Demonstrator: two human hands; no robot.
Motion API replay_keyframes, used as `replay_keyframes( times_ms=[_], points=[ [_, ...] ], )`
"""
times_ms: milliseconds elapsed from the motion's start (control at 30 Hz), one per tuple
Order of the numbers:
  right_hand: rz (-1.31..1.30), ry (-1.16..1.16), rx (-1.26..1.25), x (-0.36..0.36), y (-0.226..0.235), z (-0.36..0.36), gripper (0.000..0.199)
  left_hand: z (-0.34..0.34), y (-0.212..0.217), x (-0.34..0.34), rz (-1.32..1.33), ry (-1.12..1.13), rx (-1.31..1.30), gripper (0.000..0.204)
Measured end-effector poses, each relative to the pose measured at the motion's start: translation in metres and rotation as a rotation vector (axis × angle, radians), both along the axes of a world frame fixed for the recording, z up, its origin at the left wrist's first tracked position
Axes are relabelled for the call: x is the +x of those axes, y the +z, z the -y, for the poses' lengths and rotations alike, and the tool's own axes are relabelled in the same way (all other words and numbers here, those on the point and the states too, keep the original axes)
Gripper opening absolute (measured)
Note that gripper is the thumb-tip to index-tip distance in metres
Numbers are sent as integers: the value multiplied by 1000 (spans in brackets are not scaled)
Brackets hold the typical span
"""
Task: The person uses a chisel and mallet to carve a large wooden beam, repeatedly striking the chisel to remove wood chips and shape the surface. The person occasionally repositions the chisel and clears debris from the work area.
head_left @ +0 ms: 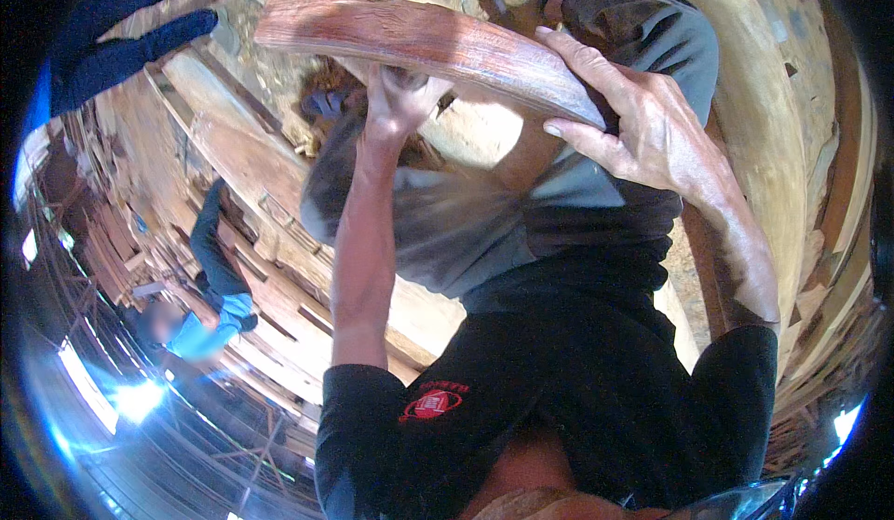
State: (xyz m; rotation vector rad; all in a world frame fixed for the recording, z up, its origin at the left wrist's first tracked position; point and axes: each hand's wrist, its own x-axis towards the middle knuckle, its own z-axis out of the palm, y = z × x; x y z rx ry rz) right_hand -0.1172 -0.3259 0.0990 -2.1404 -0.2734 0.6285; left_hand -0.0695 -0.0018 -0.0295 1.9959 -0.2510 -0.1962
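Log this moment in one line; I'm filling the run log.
left hand: grips reddish wooden plank from below | right hand: on plank's end | co-worker in blue: left, apart

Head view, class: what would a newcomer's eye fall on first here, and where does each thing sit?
A reddish-brown curved wooden plank near the top centre draws the eye first; the left hand grips it from below and the right hand clasps its right end. Pale timber beams run behind at left, where another person in a blue top stands.
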Motion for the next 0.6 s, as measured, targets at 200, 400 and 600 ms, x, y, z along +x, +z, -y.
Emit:
replay_keyframes(
  times_ms=[200, 400, 600],
  points=[
    [539, -261, 530, 16, -2, -2, 72, 3, 21, 1, -257, 36, -263, 29],
    [333, -68, 218, -1, -7, 9, 77, 11, 16, 3, -69, -125, -68, 32],
    [232, -162, 232, 7, 5, 9, 79, -4, 4, -2, -129, -89, 11, 31]
  ],
)
